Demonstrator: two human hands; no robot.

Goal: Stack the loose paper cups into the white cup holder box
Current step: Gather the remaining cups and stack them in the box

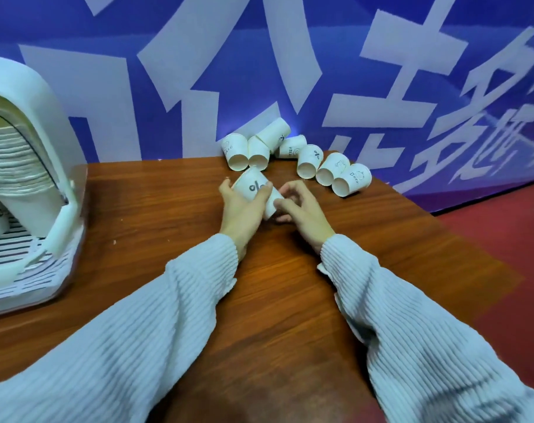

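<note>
Hands meet mid-table: left hand (244,206) grips cup (253,186), right hand (302,209) pinches its base.

A reddish-brown wood-grain bench (174,209) stands against a blue backdrop wall (76,22) printed with large white characters (390,77). To the right of the bench, a red floor (509,239) meets the foot of the wall.
</note>
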